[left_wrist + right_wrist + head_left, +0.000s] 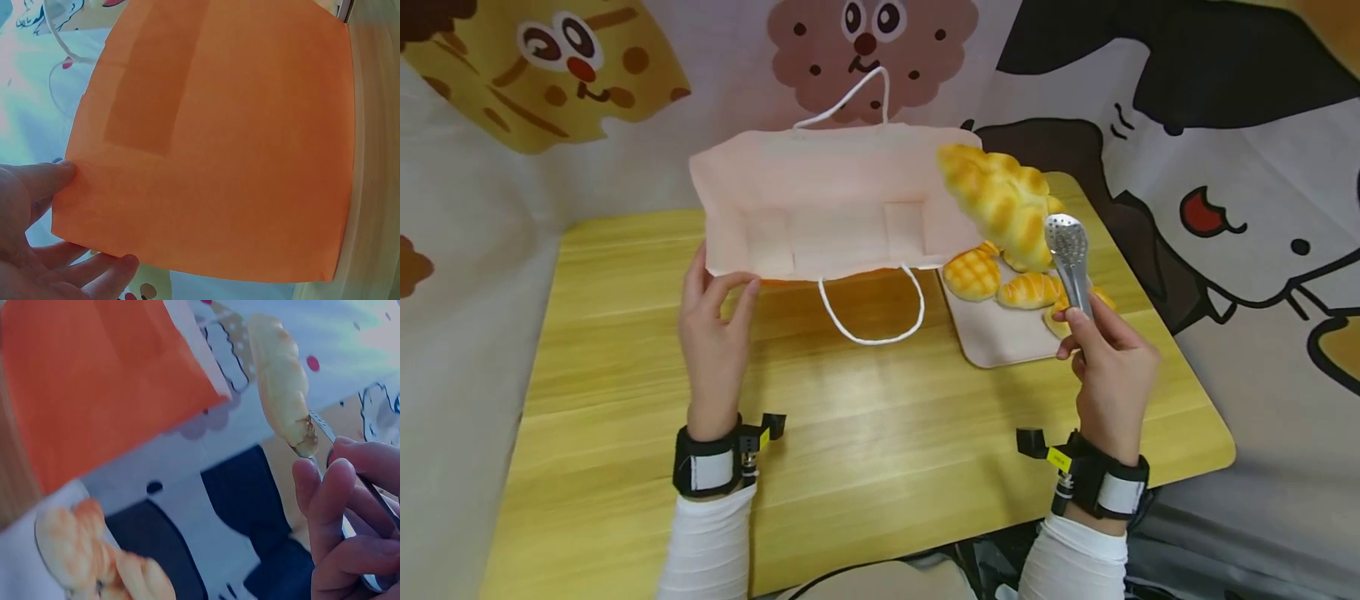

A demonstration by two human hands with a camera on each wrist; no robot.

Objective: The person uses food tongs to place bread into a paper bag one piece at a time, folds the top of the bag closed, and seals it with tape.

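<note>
A paper bag (838, 171), pale inside and orange outside (250, 162), stands with its mouth toward the head camera and white rope handles at both long sides. My left hand (718, 354) holds its near left corner, thumb on one edge and fingers on another in the left wrist view. With my right hand (1112, 367) I grip metal food tongs (1070, 258). Their tips pinch one end of a yellow braided bread (996, 196), raised above the tray and overlapping the bag's right rim in the head view. Its pinched end looks darker in the right wrist view (306, 434).
On the right, a pale tray (988, 346) carries several smaller breads (972, 275), partly hidden under the raised one. The wooden table (865, 467) has a rounded corner at front right. Behind it hangs a cloth (715, 50) printed with cartoon figures.
</note>
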